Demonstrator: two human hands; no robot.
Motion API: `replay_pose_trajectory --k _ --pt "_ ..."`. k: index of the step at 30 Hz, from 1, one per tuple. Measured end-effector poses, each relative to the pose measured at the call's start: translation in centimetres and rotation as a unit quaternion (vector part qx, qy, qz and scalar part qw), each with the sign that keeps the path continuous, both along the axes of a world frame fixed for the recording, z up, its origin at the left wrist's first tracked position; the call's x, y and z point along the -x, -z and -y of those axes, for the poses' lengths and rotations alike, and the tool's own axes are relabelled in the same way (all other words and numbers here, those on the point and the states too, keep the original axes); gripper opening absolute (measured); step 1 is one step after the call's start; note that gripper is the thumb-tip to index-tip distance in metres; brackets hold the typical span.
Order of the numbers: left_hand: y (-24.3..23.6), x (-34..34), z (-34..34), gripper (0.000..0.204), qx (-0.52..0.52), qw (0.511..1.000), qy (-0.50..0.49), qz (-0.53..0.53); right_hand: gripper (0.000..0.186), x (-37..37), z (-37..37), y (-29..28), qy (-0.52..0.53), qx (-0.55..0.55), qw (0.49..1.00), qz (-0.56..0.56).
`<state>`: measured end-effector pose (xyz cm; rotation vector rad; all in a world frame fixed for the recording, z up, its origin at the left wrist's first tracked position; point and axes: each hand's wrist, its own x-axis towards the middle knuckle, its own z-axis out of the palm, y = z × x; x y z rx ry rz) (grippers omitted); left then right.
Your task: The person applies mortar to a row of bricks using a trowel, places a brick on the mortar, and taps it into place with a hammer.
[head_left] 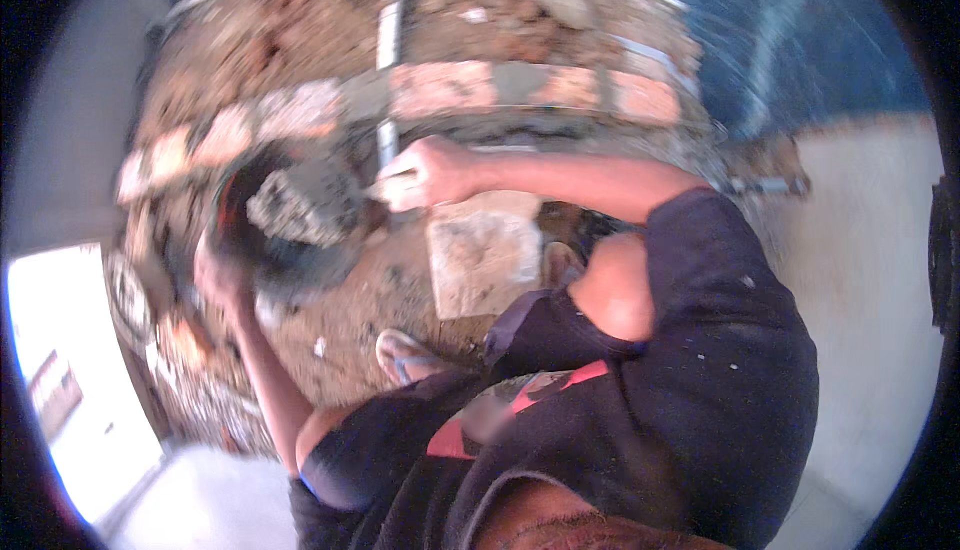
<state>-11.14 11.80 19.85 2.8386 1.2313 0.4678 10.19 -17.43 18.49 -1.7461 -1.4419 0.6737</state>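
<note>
My left hand is closed on the near-left rim of a round dark pan, slightly blurred by motion. A rough lump of wet grey mortar sits at the pan, apparently heaped on a trowel whose blade I cannot make out. My right hand is closed at the pan's right side, its fist around what looks like the trowel's handle, mostly hidden by the fingers. Just beyond both hands runs a low course of orange bricks with grey mortar joints.
A pale square slab lies on the dirt by my knee, near my sandalled foot. A white pipe crosses the soil behind the bricks. A blue sheet stands far right, above a pale wall. A bright doorway is at left.
</note>
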Motion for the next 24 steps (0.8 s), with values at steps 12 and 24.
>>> replay_pose_trajectory --k 12,24 --pt "5.3 4.3 -6.8 0.051 0.212 0.944 -0.125 0.218 0.037 -2.9 22.0 -2.8 0.459 -0.001 0.854 -0.243" --pt "5.5 7.1 -8.5 0.045 0.258 0.922 -0.141 0.250 0.026 -15.6 35.5 2.5 0.679 -0.306 0.554 -0.372"
